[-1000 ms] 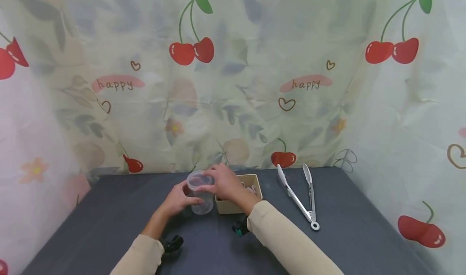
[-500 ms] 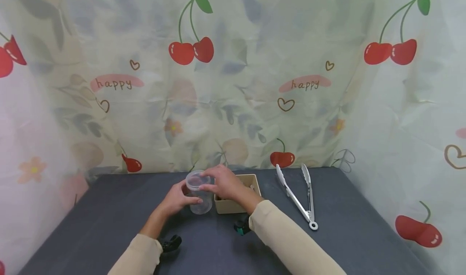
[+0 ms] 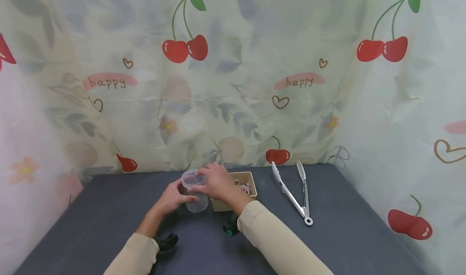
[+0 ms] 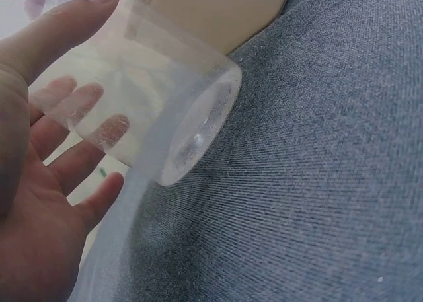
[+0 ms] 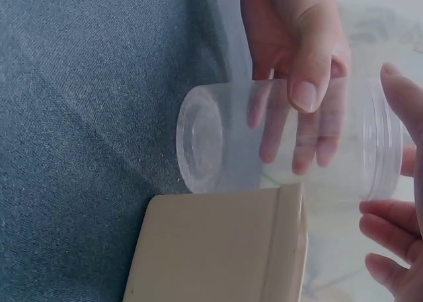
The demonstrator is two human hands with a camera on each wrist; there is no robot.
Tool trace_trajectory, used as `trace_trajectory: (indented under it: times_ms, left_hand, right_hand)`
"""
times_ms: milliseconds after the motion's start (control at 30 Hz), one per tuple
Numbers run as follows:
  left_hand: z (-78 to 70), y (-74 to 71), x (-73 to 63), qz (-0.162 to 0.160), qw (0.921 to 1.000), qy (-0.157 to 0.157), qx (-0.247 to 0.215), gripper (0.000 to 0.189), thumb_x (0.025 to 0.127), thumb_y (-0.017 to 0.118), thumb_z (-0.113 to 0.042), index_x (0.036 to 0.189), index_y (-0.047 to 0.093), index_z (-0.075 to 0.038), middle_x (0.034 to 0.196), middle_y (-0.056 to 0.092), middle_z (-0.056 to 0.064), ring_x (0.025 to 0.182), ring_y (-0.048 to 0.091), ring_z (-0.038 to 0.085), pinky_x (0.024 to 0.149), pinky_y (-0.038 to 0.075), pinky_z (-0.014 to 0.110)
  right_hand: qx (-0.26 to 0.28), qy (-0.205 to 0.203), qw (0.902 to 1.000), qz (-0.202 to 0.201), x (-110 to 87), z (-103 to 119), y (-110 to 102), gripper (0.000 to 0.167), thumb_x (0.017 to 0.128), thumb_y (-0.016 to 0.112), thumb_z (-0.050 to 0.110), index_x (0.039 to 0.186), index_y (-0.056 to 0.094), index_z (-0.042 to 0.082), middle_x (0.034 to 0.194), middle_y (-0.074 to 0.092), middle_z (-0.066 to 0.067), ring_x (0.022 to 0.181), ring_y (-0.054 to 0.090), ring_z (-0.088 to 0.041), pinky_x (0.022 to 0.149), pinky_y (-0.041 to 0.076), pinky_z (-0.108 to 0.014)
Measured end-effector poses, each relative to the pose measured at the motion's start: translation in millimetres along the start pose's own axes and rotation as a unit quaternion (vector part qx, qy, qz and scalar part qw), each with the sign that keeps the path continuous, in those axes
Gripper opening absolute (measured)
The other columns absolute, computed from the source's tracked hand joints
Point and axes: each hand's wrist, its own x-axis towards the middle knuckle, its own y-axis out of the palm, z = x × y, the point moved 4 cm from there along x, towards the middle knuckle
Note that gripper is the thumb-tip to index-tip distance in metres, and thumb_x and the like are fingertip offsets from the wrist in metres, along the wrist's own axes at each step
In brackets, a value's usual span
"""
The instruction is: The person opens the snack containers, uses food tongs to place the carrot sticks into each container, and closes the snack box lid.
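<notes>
A clear, empty-looking plastic jar (image 3: pixel 197 204) stands upright on the dark table, left of a beige box (image 3: pixel 221 205). My left hand (image 3: pixel 174 197) grips its side, thumb at the front and fingers spread round the back, as the right wrist view shows through the clear wall. From above, my right hand (image 3: pixel 216 182) holds the jar's clear screw lid (image 5: pixel 382 140), thumb on one side and fingers on the other. In the left wrist view the jar's base (image 4: pixel 201 127) meets the grey-blue cloth.
Small pale pieces (image 3: pixel 244 187) lie inside the beige box, partly hidden by my right forearm. Metal tongs (image 3: pixel 295 198) lie spread apart at the right. A cherry-patterned curtain (image 3: pixel 225 85) closes off the back and sides of the table (image 3: pixel 109 210).
The head view has turned slightly, so everything sits a little further left. Both hands keep their hold on the jar and its lid, with hardly any movement.
</notes>
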Motion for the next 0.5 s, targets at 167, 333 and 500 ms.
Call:
trace_trajectory:
  times_ms: [167, 333, 500]
  left_hand:
    - [2.9, -2.4, -0.1, -0.003, 1.0, 0.001, 0.008, 0.059, 0.076, 0.084, -0.012, 0.126, 0.055, 0.002, 0.112, 0.064, 0.014, 0.098, 0.062, 0.027, 0.075, 0.051, 0.032]
    - [1.9, -1.8, -0.3, -0.005, 1.0, 0.005, 0.006, 0.06, 0.076, 0.084, -0.011, 0.126, 0.055, 0.004, 0.108, 0.065, 0.012, 0.094, 0.061, 0.027, 0.073, 0.05, 0.032]
    - [-27.5, -1.9, -11.2, -0.001, 1.0, 0.0, 0.01, 0.058, 0.077, 0.082, -0.008, 0.125, 0.054, 0.008, 0.104, 0.065, 0.012, 0.089, 0.061, 0.024, 0.073, 0.05, 0.033]
  right_hand:
    - [-0.014, 0.009, 0.9998, 0.007, 2.9, 3.7, 3.5, 0.053, 0.081, 0.067, 0.064, 0.117, 0.069, 0.024, 0.108, 0.063, 0.003, 0.097, 0.052, -0.016, 0.091, 0.042, -0.037]
    - [-0.002, 0.009, 0.9999, 0.011, 3.7, 4.0, 3.9, 0.05, 0.082, 0.069, 0.058, 0.116, 0.069, 0.022, 0.107, 0.066, 0.001, 0.097, 0.053, -0.018, 0.092, 0.041, -0.039]
    - [-0.001, 0.006, 0.9999, 0.016, 4.3, 2.4, 3.8, 0.05, 0.082, 0.069, 0.057, 0.118, 0.069, 0.022, 0.108, 0.067, 0.002, 0.097, 0.054, -0.018, 0.092, 0.041, -0.038]
